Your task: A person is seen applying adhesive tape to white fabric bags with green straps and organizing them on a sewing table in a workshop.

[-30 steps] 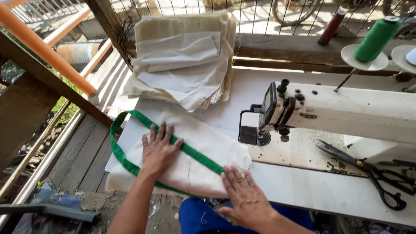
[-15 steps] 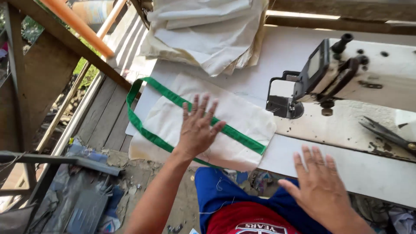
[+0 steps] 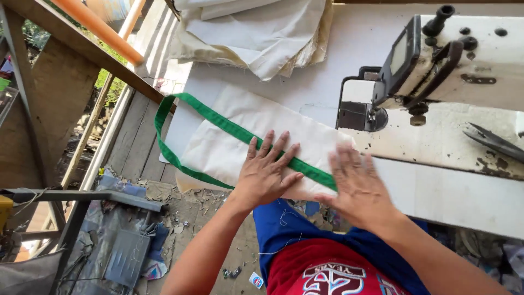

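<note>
Near the centre of the frame, the left hand point(image 3: 266, 173) is lying flat with fingers spread on a cream cloth bag point(image 3: 240, 139) edged with a green strap point(image 3: 218, 127). The right hand point(image 3: 357, 186) is pressing open-palmed on the bag's right end, gripping nothing. The bag is overhanging the white table point(image 3: 464, 191) edge, so it is likely at risk of sliding off. A sewing machine point(image 3: 436, 60) is crowding the upper right, scissors point(image 3: 494, 143) are lying at right, and stacked cloth point(image 3: 256, 30) is sitting above.

Both arms reach forward; the left hand point(image 3: 266, 173) and right hand point(image 3: 357, 188) lie flat, palms down, fingers spread.
</note>
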